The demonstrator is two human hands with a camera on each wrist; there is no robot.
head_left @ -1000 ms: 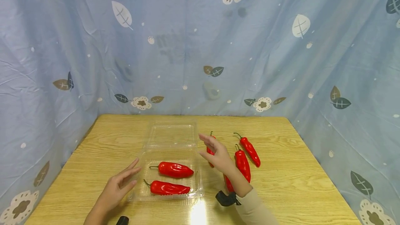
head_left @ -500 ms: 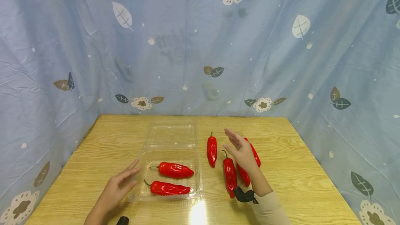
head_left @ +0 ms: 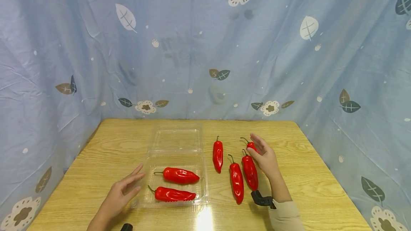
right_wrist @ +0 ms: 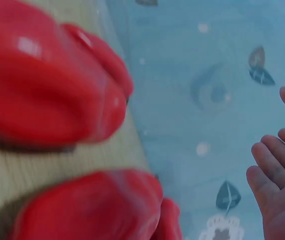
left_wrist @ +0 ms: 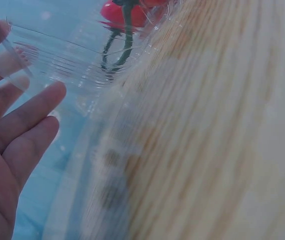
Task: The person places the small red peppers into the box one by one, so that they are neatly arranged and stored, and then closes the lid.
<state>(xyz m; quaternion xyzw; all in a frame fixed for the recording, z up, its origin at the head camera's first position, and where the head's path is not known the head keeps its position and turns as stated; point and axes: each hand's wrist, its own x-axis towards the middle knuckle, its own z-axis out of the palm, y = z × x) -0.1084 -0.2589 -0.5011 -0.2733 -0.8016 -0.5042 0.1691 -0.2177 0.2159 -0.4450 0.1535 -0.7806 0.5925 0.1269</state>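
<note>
A clear plastic clamshell container (head_left: pixel 150 197) lies with its lid folded back on the table. Inside it are two red peppers, the upper pepper (head_left: pixel 181 175) and the lower pepper (head_left: pixel 174 194), stems to the left. My left hand (head_left: pixel 118 196) is at the container's left side, fingers relaxed and holding nothing. On the right my right hand (head_left: pixel 265 156) hovers with loosely bent fingers over a far red pepper (head_left: pixel 252 147), partly hiding it. Left of that hand lie more red peppers: a near one (head_left: pixel 237 182), one beside it (head_left: pixel 250 172) and one by the container (head_left: pixel 218 155).
The wooden table (head_left: pixel 308 188) ends at a blue patterned curtain (head_left: pixel 189 52) at the back and sides. The container's clear lid (head_left: pixel 176 139) lies toward the back. Black wrist camera mounts (head_left: pixel 261 199) stick out beside the forearms.
My right hand has moved rightward from beside the container, across the loose peppers to the far one. My left hand and the two peppers in the container have stayed in place.
</note>
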